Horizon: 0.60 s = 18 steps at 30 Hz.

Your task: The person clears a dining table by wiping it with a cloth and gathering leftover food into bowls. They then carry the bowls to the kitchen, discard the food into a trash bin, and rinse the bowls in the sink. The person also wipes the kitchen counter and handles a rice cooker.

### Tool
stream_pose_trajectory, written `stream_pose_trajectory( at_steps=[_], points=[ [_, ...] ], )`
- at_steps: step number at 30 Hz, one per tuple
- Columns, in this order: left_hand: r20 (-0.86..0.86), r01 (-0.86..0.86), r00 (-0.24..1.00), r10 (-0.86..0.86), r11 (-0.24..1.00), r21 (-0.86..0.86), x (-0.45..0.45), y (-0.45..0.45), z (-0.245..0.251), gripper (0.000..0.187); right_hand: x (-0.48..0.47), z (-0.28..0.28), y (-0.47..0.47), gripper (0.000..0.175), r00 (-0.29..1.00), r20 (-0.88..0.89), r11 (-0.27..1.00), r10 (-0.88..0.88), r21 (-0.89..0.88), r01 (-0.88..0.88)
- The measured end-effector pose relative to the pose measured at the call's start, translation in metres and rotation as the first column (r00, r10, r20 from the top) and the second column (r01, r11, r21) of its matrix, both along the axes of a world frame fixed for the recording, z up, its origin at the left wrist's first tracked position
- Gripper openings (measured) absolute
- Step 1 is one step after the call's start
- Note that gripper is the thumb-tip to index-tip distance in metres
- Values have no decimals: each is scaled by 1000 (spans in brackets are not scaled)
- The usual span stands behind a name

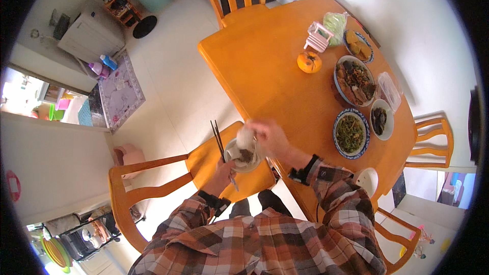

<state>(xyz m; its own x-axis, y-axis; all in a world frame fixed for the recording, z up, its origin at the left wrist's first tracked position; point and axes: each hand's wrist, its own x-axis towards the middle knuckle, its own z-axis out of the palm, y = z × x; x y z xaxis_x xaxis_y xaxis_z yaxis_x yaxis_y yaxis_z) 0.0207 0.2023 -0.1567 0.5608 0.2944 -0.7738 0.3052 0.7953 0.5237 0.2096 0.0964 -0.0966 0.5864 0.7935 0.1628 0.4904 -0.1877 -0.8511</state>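
My left hand (221, 177) grips a pale bowl (250, 167) by its near left side, together with a pair of dark chopsticks (216, 137) that stick out past the rim. In the bowl lie dark scraps (245, 156) and something whitish. My right hand (270, 137) is blurred above the bowl's far right side. Its fingers close on a blurred white item (245, 137), too unclear to name. Both hands are over a wooden chair seat (206, 156), beside the table's edge.
On the wooden table (263, 68) stand a bowl of chopped greens (349, 133), a large bowl of cooked food (355, 80), a small dark dish (379, 120), a plate of yellow pieces (358, 46), a persimmon (309, 62) and a pink miniature chair (318, 38). A white container (367, 181) is by my right forearm.
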Motion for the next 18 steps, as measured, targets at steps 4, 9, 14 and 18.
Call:
stream_pose_trajectory(
  at_steps=[4, 9, 14, 18],
  points=[
    [-60, -50, 997, 50, 999, -5, -16, 0, -2, 29, 91, 3, 51, 27, 956, -48, 926, -290, 240, 293],
    [-39, -25, 999, 25, 1000, -12, -43, -1, -2, 29, 184, -12, 90, 49, 834, 230, 853, -501, -28, 521],
    [-16, -77, 997, 77, 997, 3, -64, -9, 12, 29, 200, -44, 121, 67, 807, 162, 714, -568, -392, 581],
    [-17, -85, 996, 85, 996, 1, -75, -11, 13, 30, 181, -51, 130, 52, 825, 467, 779, -320, -366, 509]
  ],
)
